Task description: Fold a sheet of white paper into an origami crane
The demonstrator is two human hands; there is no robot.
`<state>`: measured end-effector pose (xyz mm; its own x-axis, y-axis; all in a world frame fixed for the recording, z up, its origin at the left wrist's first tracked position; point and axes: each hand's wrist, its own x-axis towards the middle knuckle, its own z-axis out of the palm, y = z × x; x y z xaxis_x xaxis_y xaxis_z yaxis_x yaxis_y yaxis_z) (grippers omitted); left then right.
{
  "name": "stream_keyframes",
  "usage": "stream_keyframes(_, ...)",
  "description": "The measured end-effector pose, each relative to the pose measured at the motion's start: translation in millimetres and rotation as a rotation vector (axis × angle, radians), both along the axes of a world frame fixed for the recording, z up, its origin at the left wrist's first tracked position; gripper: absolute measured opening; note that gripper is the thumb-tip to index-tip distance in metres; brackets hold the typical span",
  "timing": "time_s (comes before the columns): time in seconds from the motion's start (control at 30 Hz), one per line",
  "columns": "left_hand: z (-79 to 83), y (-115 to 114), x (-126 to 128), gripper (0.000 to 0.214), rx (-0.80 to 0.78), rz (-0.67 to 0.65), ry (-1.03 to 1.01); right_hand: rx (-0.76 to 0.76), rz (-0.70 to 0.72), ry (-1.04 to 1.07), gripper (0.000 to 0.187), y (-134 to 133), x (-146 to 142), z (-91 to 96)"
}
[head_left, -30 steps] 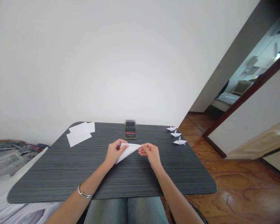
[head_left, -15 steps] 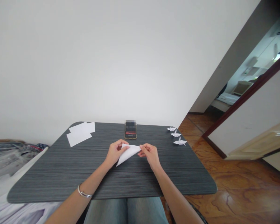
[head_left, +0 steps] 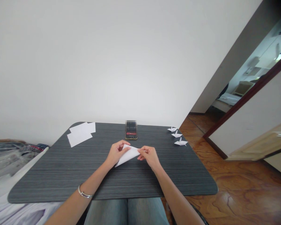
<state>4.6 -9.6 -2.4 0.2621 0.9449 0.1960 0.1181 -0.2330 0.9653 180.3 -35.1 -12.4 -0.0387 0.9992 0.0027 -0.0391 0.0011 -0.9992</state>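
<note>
A folded sheet of white paper [head_left: 128,155], roughly triangular, is held between my two hands above the dark table [head_left: 61,175]. My left hand [head_left: 117,152] grips its left side, thumb on top and fingers behind. At the right corner, my right hand [head_left: 149,154] pinches the paper between thumb and fingers, covering the tip. A smartphone [head_left: 131,131] stands propped just beyond my hands, its screen partly blurred out.
Several white paper sheets [head_left: 80,137] overlap at the table's back left. Three folded paper cranes [head_left: 177,134] line the back right edge. Behind the table rises a white wall [head_left: 121,62]. Piled clothes [head_left: 14,159] lie on the left; wooden floor [head_left: 227,181] shows on the right.
My right hand has shifted slightly left along the paper, its pinch now covering more of the right corner. My left hand stays almost in place.
</note>
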Motion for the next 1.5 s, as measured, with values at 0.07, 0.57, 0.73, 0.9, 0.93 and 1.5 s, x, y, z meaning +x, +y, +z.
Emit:
stream_keyframes(0.07,0.0,0.8,0.3,0.031,-0.042,-0.032,-0.076,0.011,-0.039,-0.002,0.029,1.2,1.3,-1.6)
stream_keyframes(0.57,0.4,7.5,-4.8,0.044,-0.069,0.093,-0.209,0.010,-0.002,0.009,0.023,2.5,0.4,-3.6)
stream_keyframes(0.73,4.0,5.1,-4.5,0.045,-0.014,0.092,-0.186,-0.007,0.100,0.012,0.022,1.4,-1.1,-3.7)
stream_keyframes(0.9,6.8,0.7,0.6,0.043,-0.024,-0.028,-0.152,0.039,0.099,-0.034,0.024,2.1,-1.0,-5.7)
stream_keyframes(0.93,6.5,0.5,1.2,0.043,-0.030,-0.038,-0.155,0.047,0.095,-0.049,0.025,2.4,-1.1,-6.1)
stream_keyframes(1.5,0.8,3.8,-2.2,0.023,-0.123,-0.019,-0.323,0.062,-0.027,-0.076,0.025,3.3,-0.2,-7.7)
